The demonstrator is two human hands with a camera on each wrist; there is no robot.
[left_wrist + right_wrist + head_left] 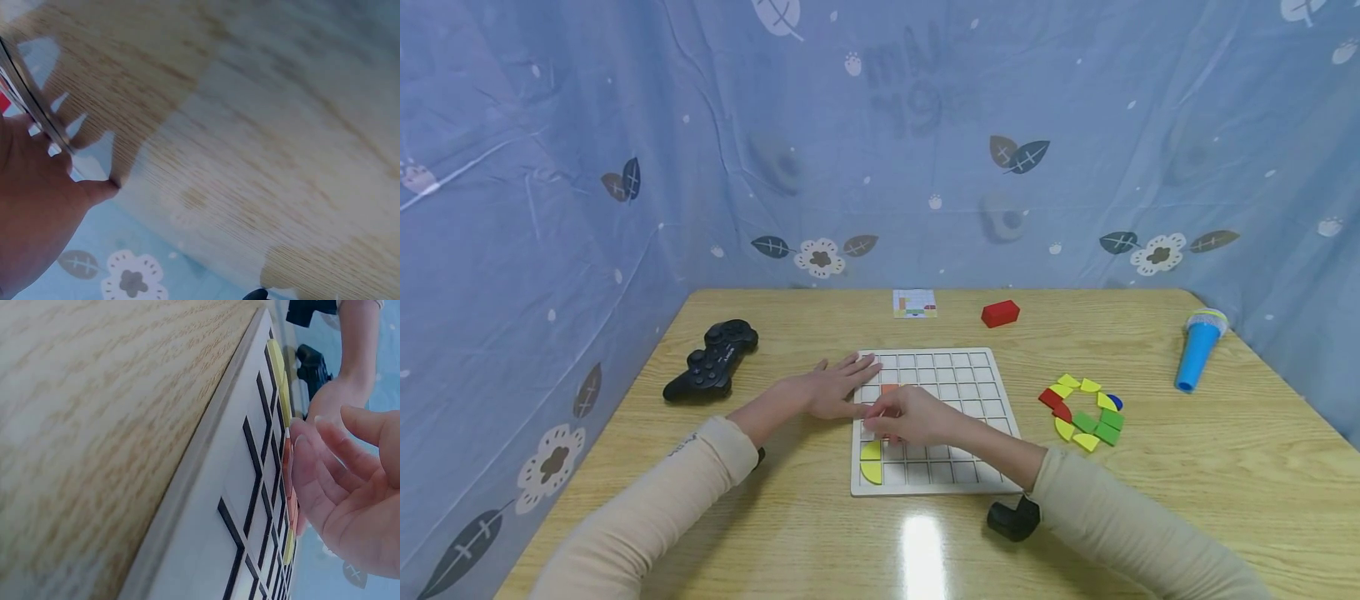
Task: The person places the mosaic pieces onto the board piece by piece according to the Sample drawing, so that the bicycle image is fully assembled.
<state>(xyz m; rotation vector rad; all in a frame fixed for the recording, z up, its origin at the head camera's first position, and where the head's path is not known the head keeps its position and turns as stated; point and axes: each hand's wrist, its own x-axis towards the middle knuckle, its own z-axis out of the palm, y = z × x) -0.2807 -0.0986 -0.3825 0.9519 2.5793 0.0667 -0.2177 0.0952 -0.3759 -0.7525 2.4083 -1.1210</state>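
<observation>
A white grid board [955, 492] lies on the table with yellow pieces [870, 451] at its near left corner. Orange pieces [889, 388] sit in its left columns, partly covered by my right hand. My left hand [838, 392] rests with spread fingers on the board's left edge, its thumb pointing toward the right hand. My right hand [917, 415] is over the left columns. In the right wrist view, its fingertips [303, 450] touch the orange pieces [288, 465] on the board, with the thumb held apart from the fingers.
Right of the board lie several loose yellow, green, red and blue pieces [1084, 422]. A black game controller [715, 362] is at the left, a blue toy microphone [1197, 354] at the far right. A pattern card [914, 304] and a red block [1001, 313] lie behind the board.
</observation>
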